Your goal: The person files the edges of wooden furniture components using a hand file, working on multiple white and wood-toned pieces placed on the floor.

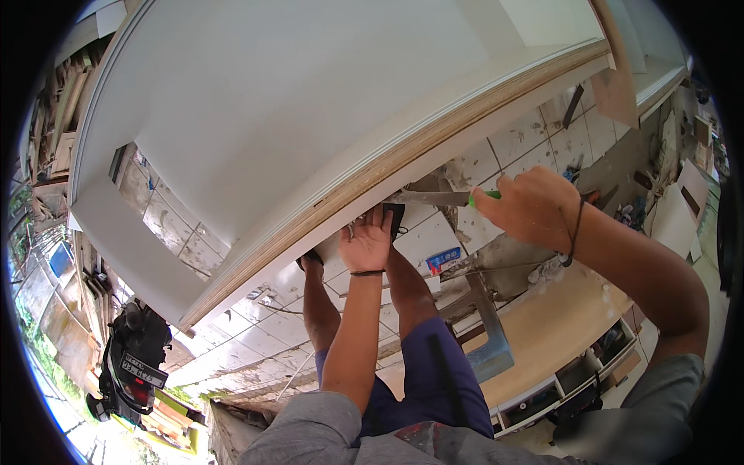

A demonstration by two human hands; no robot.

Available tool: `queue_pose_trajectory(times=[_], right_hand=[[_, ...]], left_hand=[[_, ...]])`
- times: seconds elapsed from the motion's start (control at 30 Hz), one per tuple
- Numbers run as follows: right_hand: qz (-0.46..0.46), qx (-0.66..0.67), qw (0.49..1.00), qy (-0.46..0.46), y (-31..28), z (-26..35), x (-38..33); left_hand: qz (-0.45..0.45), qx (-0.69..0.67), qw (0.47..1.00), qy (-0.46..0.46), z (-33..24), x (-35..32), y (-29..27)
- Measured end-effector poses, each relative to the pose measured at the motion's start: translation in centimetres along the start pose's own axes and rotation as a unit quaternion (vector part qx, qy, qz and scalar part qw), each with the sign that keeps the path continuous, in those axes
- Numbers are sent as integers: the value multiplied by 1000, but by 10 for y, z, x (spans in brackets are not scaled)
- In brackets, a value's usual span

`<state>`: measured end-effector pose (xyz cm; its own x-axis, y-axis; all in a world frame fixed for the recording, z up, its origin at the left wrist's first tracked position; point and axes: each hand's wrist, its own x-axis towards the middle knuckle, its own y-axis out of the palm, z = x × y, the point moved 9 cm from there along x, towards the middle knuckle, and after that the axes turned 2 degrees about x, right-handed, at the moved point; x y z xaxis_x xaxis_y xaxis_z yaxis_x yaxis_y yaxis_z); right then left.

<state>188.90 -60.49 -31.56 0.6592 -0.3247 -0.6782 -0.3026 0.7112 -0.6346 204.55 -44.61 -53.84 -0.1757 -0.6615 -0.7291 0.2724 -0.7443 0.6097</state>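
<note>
Head view: the right hand (535, 205) grips a green-handled blade (443, 199), its tip beside the white cabinet's (256, 93) lower edge. The left hand's (366, 246) fingers extend, unclenched, near the tip — best kept clear — while steady, controlled strokes seem wise.

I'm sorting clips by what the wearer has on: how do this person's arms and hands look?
The left hand and right hand are ungloved. A thin dark band circles the left wrist, a dark cord bracelet the right. Both grey sleeves are short.
</note>
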Motion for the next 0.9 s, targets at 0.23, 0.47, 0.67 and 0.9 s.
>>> queue_pose_trajectory(times=[0.23,0.47,0.67,0.9], right_hand=[[-14,-1,1000,-17,47,-56,68],[-45,91,992,80,64,-60,43],[-70,231,953,183,104,-33,-63],[-192,341,877,279,137,0,-146]], left_hand=[[-37,179,982,44,5,96,-26],[-73,89,993,-19,-7,60,-36],[-153,55,980,116,15,-19,30],[-324,139,922,161,12,-25,22]])
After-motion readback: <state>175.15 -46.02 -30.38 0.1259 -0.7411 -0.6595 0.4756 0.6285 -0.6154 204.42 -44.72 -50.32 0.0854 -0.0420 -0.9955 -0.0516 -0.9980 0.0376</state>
